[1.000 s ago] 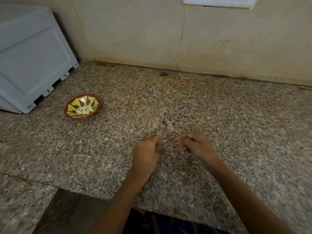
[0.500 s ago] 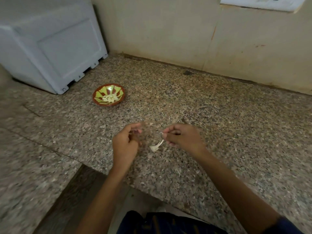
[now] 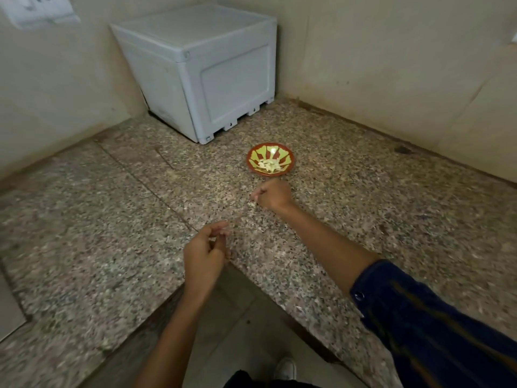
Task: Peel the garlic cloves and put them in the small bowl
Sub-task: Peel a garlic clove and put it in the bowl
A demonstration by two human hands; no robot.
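Note:
The small bowl (image 3: 270, 162), red-brown with a yellow-green pattern, sits on the granite counter (image 3: 363, 214) and holds several pale peeled cloves. My right hand (image 3: 272, 195) hovers just in front of the bowl. Its fingers are curled and pinch a pale garlic clove (image 3: 253, 204) that shows below the fingertips. My left hand (image 3: 206, 249) hangs over the counter's inner corner edge, nearer to me. Its fingers are curled with the thumb tip against them, and I see nothing between them.
A white plastic box (image 3: 212, 71) stands in the corner behind the bowl. Walls close off the counter at the back and left. The L-shaped counter wraps around a floor gap (image 3: 240, 326) where I stand; a shoe (image 3: 285, 369) shows below.
My view has swung to the left, bringing the corner and the box to the middle. My right hand has left the left hand and moved forward to the bowl with the clove.

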